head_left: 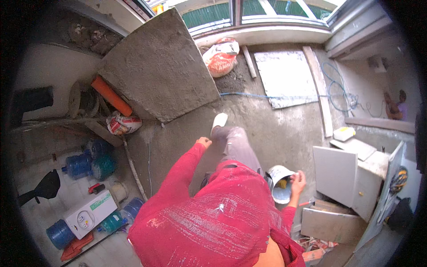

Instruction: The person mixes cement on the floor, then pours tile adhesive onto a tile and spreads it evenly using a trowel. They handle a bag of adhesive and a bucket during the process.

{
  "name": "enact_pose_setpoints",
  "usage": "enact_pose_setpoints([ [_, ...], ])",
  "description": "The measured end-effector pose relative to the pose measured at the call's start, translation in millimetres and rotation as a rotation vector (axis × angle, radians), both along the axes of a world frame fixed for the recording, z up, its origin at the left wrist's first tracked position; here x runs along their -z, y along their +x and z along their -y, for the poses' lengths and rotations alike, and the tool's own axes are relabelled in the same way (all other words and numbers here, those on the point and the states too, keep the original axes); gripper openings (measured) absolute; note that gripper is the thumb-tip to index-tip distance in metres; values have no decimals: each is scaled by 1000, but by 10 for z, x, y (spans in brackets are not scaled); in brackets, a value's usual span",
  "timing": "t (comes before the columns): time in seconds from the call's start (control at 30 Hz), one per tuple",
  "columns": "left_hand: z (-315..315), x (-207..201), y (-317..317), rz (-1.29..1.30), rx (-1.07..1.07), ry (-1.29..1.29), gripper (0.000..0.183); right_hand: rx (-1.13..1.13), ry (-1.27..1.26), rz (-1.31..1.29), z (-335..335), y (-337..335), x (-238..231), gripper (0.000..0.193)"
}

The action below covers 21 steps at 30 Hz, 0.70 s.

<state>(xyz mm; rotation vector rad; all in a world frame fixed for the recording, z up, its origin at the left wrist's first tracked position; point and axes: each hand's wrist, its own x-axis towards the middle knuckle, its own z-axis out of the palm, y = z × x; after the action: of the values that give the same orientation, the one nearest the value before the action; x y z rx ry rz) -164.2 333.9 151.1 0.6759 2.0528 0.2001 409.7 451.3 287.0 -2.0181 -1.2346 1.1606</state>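
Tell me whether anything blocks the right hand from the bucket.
Nothing visible does: the right hand is at the rim of the white bucket, though whether it grips it is unclear.

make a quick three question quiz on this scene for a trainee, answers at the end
1. Which is nearer the bucket: the left hand or the right hand?
2. True or false: the orange tube is beside the large gray board.
3. What colour is the person's shirt? a) green b) red c) yellow

Key:
1. The right hand
2. True
3. b
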Motion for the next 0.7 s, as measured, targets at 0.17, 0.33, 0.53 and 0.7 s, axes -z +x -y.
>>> enact_pose_setpoints([
  [0.17,-965,-461,-1034,29,-98,365,39,-404,-349,266,152,-1188,744,32],
  [0.33,-854,-856,-2422,235,-575,424,34,-845,-72,252,-1035,-2728,441,35],
  [0.53,484,-1072,-3499,19,-748,166,31,-478,105,-85,-2354,-4548,-167,35],
  [0.7,1512,-1526,-3616,54,-951,152,44,-760,17,-153,-2604,-5720,1,39],
])
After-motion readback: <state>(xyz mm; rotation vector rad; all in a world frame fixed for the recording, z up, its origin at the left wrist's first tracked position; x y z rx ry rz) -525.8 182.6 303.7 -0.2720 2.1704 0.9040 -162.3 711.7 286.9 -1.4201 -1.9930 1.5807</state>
